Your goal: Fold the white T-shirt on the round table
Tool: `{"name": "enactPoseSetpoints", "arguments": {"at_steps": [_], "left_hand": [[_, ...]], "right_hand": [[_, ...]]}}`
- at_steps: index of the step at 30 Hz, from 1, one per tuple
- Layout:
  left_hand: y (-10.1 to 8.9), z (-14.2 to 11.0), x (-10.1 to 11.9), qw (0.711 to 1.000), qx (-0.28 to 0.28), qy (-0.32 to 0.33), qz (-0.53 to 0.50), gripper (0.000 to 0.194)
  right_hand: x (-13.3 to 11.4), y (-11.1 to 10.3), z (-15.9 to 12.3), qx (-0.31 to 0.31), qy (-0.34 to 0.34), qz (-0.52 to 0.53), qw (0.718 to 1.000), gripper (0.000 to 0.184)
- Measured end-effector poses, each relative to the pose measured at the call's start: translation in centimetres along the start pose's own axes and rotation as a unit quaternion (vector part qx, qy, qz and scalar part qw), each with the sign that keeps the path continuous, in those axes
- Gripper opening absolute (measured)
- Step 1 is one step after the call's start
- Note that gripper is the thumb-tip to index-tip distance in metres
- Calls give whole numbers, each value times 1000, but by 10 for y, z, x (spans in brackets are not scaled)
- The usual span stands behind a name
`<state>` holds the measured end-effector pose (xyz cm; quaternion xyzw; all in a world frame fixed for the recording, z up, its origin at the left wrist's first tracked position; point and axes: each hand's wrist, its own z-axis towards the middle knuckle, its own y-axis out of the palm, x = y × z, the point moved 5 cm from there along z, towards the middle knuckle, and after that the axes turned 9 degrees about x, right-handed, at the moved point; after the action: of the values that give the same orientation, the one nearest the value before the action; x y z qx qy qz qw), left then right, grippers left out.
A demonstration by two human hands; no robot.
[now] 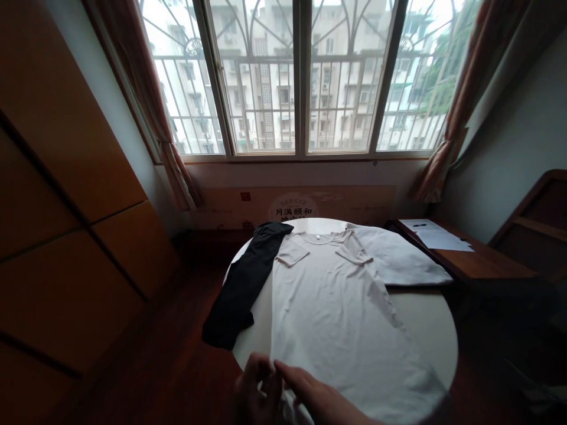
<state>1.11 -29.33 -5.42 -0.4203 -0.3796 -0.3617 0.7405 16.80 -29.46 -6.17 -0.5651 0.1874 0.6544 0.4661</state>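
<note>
A white short-sleeved T-shirt (328,307) lies spread face up on a round white table (425,319), its collar toward the window. At the near left edge of the shirt, my left hand (259,383) is closed with curled fingers on the fabric. Close beside it my right hand (310,389) pinches the same edge, thumb and fingers together. A bit of bunched white cloth shows below and between the hands. The lower hem is partly hidden by my right hand and forearm.
A folded black garment (248,283) hangs over the table's left edge. Another white garment (390,254) lies at the back right. To the right stands a wooden side table (482,262) with papers (443,237), beside a chair (531,218). Wooden cabinets (57,236) line the left.
</note>
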Motion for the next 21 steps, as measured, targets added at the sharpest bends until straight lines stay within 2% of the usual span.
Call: {"name": "enactPoseSetpoints", "arguments": {"at_steps": [3,7,9,12,13,15,17,19,21], "left_hand": [[21,16,18,998,-39,57,-11,31],[33,27,27,995,-62,66,-32,33],[36,28,30,990,-97,58,-82,38],[42,42,35,971,-157,41,-176,47],[43,55,35,970,-154,36,-184,49],[46,99,32,983,-110,27,-142,51],[56,159,25,997,-76,26,-6,44],[78,221,12,976,-112,16,186,29],[102,275,-1,960,-142,4,240,16]], "right_hand": [[2,-10,5,85,6,39,996,100],[4,-30,6,158,30,81,984,97],[6,-37,9,178,46,103,978,81],[10,-41,15,200,79,139,967,39],[13,-40,17,201,93,151,963,29],[21,-37,19,206,118,173,956,22],[31,-32,19,209,130,188,951,24],[37,-28,19,206,126,197,950,28],[36,-28,20,198,119,191,954,30]]}}
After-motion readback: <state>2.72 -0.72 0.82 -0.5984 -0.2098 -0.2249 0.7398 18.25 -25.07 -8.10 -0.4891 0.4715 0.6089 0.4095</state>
